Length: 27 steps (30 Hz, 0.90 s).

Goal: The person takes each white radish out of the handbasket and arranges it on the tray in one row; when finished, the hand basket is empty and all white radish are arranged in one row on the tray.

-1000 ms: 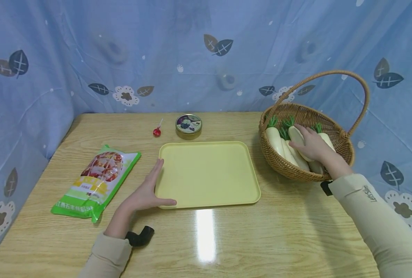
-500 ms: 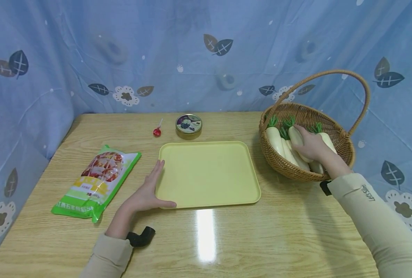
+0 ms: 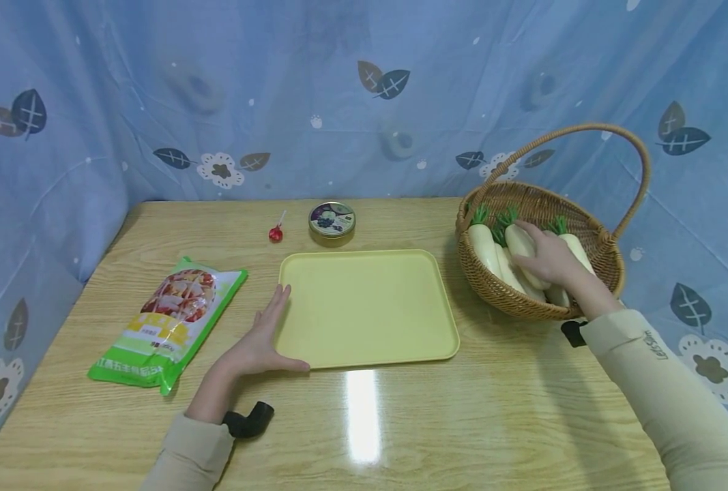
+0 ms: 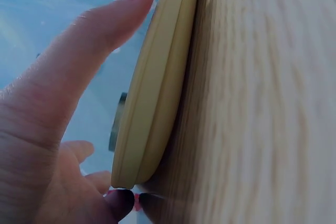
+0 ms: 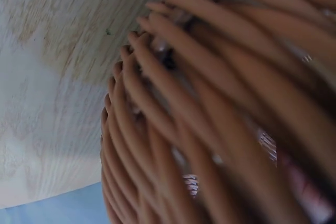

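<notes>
In the head view my left hand [image 3: 256,348] spreads its fingers and thumb at the near left corner of a yellow tray [image 3: 370,307]. The left wrist view shows the thumb stretched out beside the tray's edge [image 4: 152,87]. On the right, a wicker basket [image 3: 492,286] holds several white radishes with green tops. My right hand [image 3: 550,256] reaches inside and grips one white radish [image 3: 519,247] from its right side, thumb across the front. Woven basket wall [image 5: 178,119] fills most of the right wrist view, so the fingers are hidden there.
Left of the tray lies a green food bag [image 3: 170,324]. A red lollipop [image 3: 275,233] and a round tin [image 3: 331,221] sit behind the tray. The basket's tall handle [image 3: 636,150] arches over its opening. A blue patterned curtain [image 3: 314,88] backs the table.
The radish in my right hand has shifted very slightly left, with the thumb still against it. My left hand stays at the tray's corner.
</notes>
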Motion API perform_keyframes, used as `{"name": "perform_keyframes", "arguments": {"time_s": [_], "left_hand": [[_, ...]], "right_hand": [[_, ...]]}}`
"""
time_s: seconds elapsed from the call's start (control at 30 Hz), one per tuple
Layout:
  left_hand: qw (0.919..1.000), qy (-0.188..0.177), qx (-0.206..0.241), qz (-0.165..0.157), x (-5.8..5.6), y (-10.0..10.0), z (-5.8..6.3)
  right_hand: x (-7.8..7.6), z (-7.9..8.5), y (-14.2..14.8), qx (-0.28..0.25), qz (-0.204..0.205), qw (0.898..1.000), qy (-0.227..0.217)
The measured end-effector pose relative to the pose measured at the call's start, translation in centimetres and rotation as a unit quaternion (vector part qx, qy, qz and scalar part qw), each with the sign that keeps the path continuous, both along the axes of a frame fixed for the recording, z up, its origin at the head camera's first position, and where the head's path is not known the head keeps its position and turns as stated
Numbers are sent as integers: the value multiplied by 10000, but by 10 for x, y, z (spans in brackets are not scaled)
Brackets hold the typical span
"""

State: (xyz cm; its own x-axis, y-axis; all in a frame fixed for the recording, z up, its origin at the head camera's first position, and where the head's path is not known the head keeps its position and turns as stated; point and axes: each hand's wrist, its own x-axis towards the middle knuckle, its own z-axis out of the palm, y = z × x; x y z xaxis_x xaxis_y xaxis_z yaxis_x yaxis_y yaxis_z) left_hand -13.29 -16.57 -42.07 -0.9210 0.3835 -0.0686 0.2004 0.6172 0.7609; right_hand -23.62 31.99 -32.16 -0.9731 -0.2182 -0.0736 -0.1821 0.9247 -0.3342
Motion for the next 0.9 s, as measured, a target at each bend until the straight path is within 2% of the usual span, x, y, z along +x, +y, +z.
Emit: {"name": "perform_keyframes", "arguments": {"time_s": [0.13, 0.27, 0.4, 0.67, 0.9], "left_hand": [[10000, 76, 17, -51, -1, 0, -1], [9999, 73, 0, -88, -1, 0, -1], [10000, 16, -10, -50, -1, 1, 0], [10000, -15, 39, -11, 1, -1, -2], [10000, 4, 39, -21, 0, -1, 0]], "right_hand": [[4, 5, 3, -253, -25, 9997, -27], [10, 11, 4, -480, -242, 9985, -56], [16, 18, 4, -675, -398, 9968, 127], [26, 24, 2, -1409, -633, 9879, 168], [36, 30, -5, -1674, -687, 9830, 307]]}}
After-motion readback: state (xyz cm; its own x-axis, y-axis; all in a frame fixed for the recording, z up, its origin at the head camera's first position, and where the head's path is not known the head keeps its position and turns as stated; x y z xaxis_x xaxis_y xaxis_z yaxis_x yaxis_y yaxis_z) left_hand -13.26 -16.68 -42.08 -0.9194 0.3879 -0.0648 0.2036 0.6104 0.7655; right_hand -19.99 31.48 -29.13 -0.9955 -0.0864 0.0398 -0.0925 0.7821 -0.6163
